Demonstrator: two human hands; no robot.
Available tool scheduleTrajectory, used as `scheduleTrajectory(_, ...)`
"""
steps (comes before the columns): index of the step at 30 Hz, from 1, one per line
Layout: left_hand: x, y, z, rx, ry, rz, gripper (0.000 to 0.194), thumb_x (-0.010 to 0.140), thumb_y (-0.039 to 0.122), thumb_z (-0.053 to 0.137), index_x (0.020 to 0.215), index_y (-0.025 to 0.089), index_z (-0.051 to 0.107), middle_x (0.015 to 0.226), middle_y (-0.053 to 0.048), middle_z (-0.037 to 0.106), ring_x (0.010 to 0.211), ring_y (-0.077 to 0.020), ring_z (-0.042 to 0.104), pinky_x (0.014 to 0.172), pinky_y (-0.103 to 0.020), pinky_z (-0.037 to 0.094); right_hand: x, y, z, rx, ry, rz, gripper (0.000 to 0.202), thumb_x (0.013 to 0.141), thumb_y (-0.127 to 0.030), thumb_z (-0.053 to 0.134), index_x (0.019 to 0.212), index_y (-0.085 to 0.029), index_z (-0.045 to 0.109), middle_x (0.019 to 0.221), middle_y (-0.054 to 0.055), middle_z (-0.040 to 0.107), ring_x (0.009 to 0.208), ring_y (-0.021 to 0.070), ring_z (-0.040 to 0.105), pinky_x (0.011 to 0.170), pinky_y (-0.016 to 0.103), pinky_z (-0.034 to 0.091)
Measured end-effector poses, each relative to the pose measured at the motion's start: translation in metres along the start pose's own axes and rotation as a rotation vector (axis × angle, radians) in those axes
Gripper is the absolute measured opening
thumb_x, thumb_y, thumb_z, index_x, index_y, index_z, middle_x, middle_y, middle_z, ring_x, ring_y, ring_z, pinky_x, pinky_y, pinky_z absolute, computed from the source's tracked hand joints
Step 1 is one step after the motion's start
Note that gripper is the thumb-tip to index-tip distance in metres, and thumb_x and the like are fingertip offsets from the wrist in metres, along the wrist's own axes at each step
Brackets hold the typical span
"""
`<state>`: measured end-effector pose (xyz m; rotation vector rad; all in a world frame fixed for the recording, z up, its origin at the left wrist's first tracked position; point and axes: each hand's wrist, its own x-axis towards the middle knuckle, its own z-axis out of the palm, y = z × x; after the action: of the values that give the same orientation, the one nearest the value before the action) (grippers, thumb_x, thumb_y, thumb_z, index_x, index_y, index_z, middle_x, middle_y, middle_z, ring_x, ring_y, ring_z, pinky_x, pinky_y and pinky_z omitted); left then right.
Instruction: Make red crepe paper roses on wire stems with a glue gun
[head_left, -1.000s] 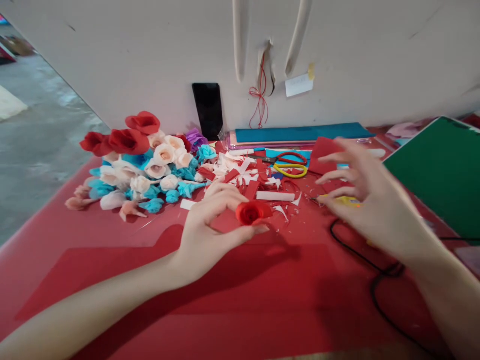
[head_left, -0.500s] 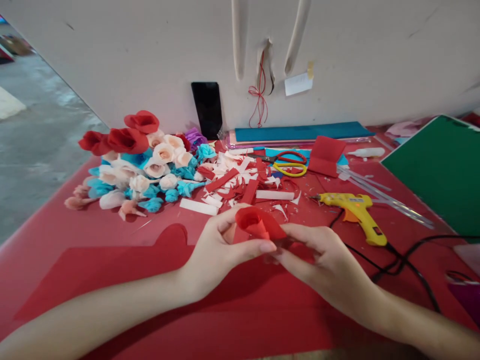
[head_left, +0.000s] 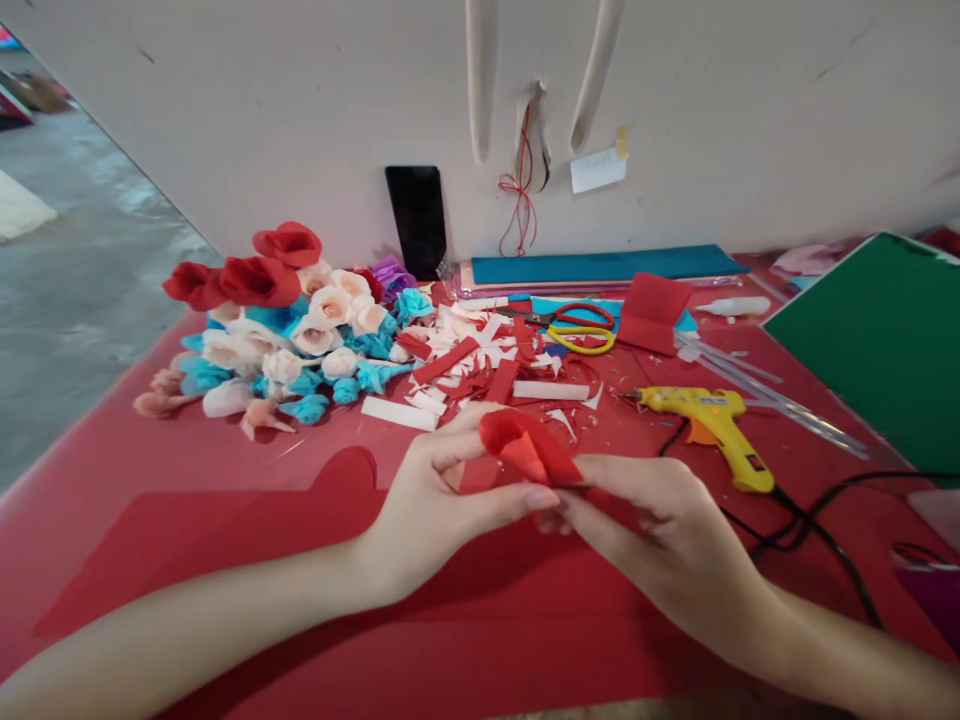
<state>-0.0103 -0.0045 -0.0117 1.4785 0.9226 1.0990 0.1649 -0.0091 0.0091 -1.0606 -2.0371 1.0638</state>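
Between both hands, above the front of the red table, is a red paper flower [head_left: 525,448] with curled petals. My left hand [head_left: 442,500] wraps round its left side, thumb pressed across the lower front. From the right, my right hand [head_left: 645,520] pinches the flower's lower right edge between thumb and fingertips. The fingertips of the two hands meet below the petals, and the flower's base is hidden by them. Beneath the hands lies a red sheet [head_left: 225,545], and a rounded red petal piece [head_left: 345,480] rests at its back edge.
Paper flowers [head_left: 300,330] in red, white and blue are heaped at left. Paper scraps [head_left: 480,360] lie mid-table near scissors [head_left: 581,328]. A yellow glue gun [head_left: 705,425] with a black cord [head_left: 832,545] is at right, near a green board [head_left: 877,350]. A phone [head_left: 417,222] leans on the wall.
The flower has tilted and turned a little to the right in my fingers, so its rolled centre shows less. My right hand has shifted slightly with it.
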Motion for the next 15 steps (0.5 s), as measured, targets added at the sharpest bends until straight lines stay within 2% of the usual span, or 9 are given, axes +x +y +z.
scheduleTrajectory(3, -0.0005, 0.0012, 0.0001, -0.05, -0.024, 0.014, 0.003, 0.073, 0.02, 0.065, 0.072, 0.021, 0.067, 0.069, 0.0, 0.067, 0.06, -0.0139, 0.061, 0.057, -0.026, 0.051, 0.0004, -0.0003, -0.0002, 0.008, 0.01, -0.002, 0.018, 0.083, -0.016, 0.047, 0.068, -0.014, 0.057, 0.063, 0.0, 0.058, 0.059, 0.0093, 0.056, 0.057, 0.018, 0.047)
scheduleTrajectory(11, 0.0009, -0.0002, 0.0015, -0.231, -0.087, -0.065, 0.005, 0.073, 0.016, 0.064, 0.07, 0.02, 0.066, 0.069, -0.001, 0.065, 0.068, -0.0167, 0.063, 0.069, -0.031, 0.054, -0.0046, -0.0012, -0.0016, 0.029, -0.069, -0.003, 0.019, 0.086, -0.016, 0.042, 0.074, -0.014, 0.057, 0.068, 0.0, 0.06, 0.062, 0.0088, 0.056, 0.059, 0.018, 0.045)
scheduleTrajectory(15, 0.0012, -0.0002, 0.0015, -0.238, -0.099, -0.044, 0.008, 0.073, 0.013, 0.064, 0.069, 0.02, 0.066, 0.067, 0.0, 0.066, 0.068, -0.0148, 0.063, 0.065, -0.026, 0.053, -0.0035, -0.0027, -0.001, -0.035, -0.054, -0.026, 0.019, 0.083, -0.012, 0.043, 0.069, -0.013, 0.056, 0.065, 0.0, 0.06, 0.059, 0.008, 0.055, 0.055, 0.017, 0.042)
